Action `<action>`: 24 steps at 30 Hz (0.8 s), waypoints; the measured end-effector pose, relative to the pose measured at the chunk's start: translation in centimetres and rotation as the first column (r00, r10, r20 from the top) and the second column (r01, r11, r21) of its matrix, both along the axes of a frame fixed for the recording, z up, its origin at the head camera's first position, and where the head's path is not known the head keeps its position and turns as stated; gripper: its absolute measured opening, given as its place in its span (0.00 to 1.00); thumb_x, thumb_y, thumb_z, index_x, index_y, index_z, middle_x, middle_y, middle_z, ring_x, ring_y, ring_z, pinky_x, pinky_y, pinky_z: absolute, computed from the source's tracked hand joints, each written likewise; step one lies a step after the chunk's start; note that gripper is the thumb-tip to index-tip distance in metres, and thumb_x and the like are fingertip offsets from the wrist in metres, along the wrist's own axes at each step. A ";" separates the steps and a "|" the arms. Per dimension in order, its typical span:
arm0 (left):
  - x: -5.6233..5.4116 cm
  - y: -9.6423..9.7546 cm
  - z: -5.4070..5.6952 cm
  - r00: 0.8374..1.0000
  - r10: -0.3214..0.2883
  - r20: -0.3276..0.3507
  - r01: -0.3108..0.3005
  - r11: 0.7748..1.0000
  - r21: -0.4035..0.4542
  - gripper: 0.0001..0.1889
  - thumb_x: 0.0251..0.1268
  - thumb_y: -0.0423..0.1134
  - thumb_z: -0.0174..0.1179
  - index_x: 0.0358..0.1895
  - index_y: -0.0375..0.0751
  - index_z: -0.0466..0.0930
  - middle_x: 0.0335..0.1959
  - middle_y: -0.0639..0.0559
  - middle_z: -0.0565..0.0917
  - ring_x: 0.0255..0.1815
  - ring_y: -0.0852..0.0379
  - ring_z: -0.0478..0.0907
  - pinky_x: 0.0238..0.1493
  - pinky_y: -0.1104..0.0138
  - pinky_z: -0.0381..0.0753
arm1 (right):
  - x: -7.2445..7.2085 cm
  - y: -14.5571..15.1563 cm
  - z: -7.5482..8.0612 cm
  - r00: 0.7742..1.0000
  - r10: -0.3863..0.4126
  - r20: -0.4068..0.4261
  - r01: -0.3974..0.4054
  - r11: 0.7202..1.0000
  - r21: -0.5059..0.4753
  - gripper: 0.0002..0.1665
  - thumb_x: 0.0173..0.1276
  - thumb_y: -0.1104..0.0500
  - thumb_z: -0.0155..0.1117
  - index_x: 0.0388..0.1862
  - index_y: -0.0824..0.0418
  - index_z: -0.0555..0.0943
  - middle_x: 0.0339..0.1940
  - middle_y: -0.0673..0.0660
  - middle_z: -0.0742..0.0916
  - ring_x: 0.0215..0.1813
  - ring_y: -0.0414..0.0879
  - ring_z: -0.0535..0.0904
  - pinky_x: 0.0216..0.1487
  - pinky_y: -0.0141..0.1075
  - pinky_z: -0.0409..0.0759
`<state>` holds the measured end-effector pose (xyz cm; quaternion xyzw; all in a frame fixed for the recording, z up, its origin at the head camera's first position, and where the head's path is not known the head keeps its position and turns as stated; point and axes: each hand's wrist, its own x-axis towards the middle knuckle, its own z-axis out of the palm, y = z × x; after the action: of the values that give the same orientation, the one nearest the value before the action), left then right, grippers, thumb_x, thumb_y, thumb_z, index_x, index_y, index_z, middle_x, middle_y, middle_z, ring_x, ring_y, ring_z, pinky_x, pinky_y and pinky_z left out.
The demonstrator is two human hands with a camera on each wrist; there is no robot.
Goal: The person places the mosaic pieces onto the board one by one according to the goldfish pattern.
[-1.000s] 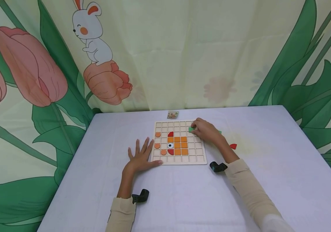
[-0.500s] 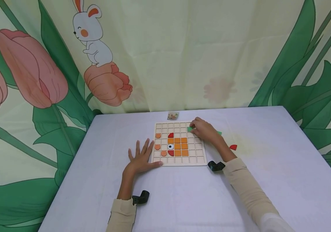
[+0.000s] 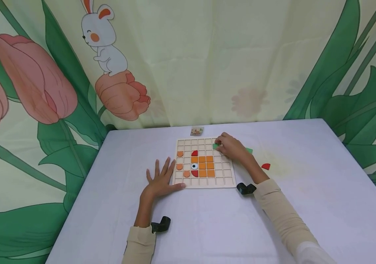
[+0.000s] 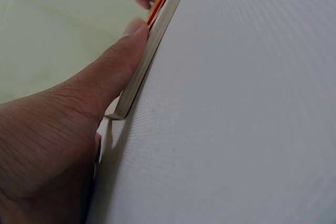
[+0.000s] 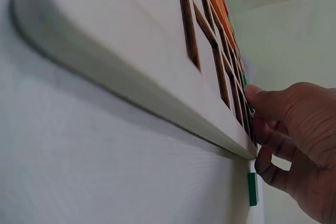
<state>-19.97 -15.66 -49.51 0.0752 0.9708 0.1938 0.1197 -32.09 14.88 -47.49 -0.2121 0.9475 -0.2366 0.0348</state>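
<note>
A pale grid board lies on the table with square orange tiles, round orange pieces, red quarter-circle pieces and an eye piece in its cells. At the board's far right part my right hand pinches a green tile between thumb and fingers; in the right wrist view the hand mostly hides that tile. My left hand spreads its fingers beside the board's left edge. Its thumb rests along the board's near left corner.
Another green piece lies right of the board, partly behind my right hand. Farther right is a loose red quarter-circle piece. A small picture card sits behind the board. A printed curtain hangs behind the table.
My right hand has shifted slightly left and away over the board with the green tile. The left hand stays where it was.
</note>
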 end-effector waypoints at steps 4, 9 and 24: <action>-0.1 0.0 0.0 1.000 -0.004 0.006 0.005 1.000 -0.008 0.57 0.51 0.74 0.58 0.80 0.55 0.41 0.81 0.52 0.36 0.77 0.39 0.19 0.65 0.32 0.22 | 0.2 0.3 0.1 1.000 0.004 -0.002 -0.004 1.000 -0.011 0.19 0.69 0.57 0.65 0.54 0.66 0.80 0.49 0.59 0.79 0.47 0.50 0.76 0.52 0.45 0.77; 0.0 0.1 0.2 1.000 -0.001 0.018 0.001 1.000 -0.017 0.57 0.51 0.74 0.59 0.80 0.55 0.40 0.81 0.52 0.36 0.77 0.39 0.19 0.65 0.33 0.21 | 0.4 0.7 0.3 1.000 0.019 0.008 -0.019 0.999 -0.032 0.22 0.67 0.56 0.68 0.55 0.67 0.80 0.50 0.60 0.79 0.46 0.51 0.74 0.51 0.45 0.76; -0.1 0.1 0.4 1.000 0.006 0.025 -0.005 1.000 -0.017 0.57 0.51 0.73 0.60 0.80 0.55 0.40 0.81 0.52 0.35 0.77 0.39 0.18 0.65 0.32 0.22 | 0.5 3.6 1.2 1.000 -0.023 -0.003 0.022 0.999 -0.032 0.23 0.64 0.57 0.70 0.55 0.67 0.81 0.50 0.61 0.80 0.43 0.52 0.74 0.48 0.46 0.75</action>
<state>-20.04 -15.54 -49.12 0.0690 0.9711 0.1867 0.1320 -31.55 18.50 -46.25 -0.2023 0.9460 -0.2516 0.0274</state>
